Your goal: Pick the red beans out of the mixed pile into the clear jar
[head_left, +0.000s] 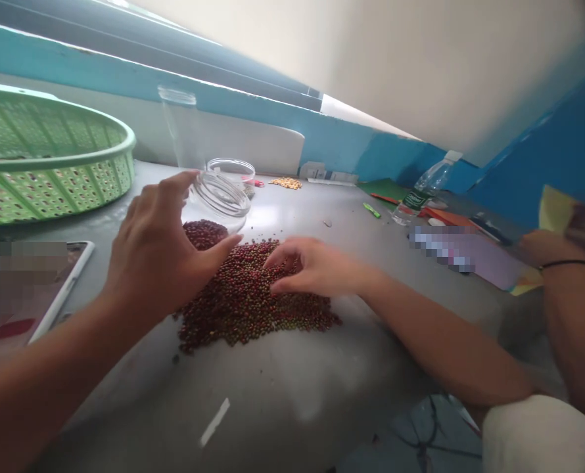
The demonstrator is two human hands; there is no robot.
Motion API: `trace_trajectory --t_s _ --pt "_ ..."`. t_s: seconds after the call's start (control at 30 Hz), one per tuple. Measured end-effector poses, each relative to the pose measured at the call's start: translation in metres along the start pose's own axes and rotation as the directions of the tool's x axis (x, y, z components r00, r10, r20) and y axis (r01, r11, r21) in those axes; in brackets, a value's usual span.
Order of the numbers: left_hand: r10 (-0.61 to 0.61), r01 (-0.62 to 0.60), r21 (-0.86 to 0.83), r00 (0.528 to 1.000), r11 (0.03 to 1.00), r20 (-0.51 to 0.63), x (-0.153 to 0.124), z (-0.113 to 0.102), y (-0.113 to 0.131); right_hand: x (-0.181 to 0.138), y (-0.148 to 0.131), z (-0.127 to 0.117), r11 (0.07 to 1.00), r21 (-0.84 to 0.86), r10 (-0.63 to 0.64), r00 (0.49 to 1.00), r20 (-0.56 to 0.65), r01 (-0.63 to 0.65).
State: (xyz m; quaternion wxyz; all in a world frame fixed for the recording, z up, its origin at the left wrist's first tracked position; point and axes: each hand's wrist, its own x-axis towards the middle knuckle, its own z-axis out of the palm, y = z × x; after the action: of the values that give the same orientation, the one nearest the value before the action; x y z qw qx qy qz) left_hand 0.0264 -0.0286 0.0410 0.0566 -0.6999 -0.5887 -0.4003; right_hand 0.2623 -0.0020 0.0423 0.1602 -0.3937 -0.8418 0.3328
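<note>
A spread of mixed red and green beans (253, 309) lies on the grey table. My left hand (157, 243) curves around the side of a clear jar (223, 197), its thumb in front and its fingers behind. Dark red beans (204, 233) show low in the jar, partly hidden by that hand. Over the spread, my right hand (312, 266) reaches in from the right. Its fingers are curled, with a gap between thumb and fingertips, and no bean can be made out in it.
A green basket (56, 190) stands at the left above a tablet-like device (60, 289). Behind the jar are a clear tall container (181, 131), a round dish (231, 164) and yellow kernels (286, 183). A water bottle (421, 190) stands right, near another person's hand (543, 249).
</note>
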Motion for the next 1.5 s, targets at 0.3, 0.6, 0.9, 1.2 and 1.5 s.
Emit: trace_trajectory --t_s 0.3,0.6,0.9,1.2,1.5 --pt "0.023 -0.024 0.035 0.999 0.999 0.046 -0.004 0.003 0.004 0.008 0.003 0.019 0.980 -0.125 -0.155 0.988 0.017 0.155" --pt "0.056 -0.058 0.033 0.997 0.998 0.051 -0.003 0.004 0.004 0.015 0.013 0.017 0.573 0.781 0.264 0.958 0.111 -0.248" --pt "0.046 -0.048 0.028 0.997 0.998 0.063 -0.004 0.005 0.002 0.012 0.007 0.016 0.440 0.856 0.258 0.952 0.167 -0.270" --pt "0.071 -0.072 0.014 0.996 0.997 0.058 -0.004 0.006 0.001 0.012 0.007 0.018 0.463 0.844 0.230 0.956 0.182 -0.272" --pt "0.060 -0.063 0.039 0.995 0.997 0.076 -0.004 0.007 0.002 0.010 0.006 0.018 0.519 0.818 0.200 0.966 0.164 -0.246"
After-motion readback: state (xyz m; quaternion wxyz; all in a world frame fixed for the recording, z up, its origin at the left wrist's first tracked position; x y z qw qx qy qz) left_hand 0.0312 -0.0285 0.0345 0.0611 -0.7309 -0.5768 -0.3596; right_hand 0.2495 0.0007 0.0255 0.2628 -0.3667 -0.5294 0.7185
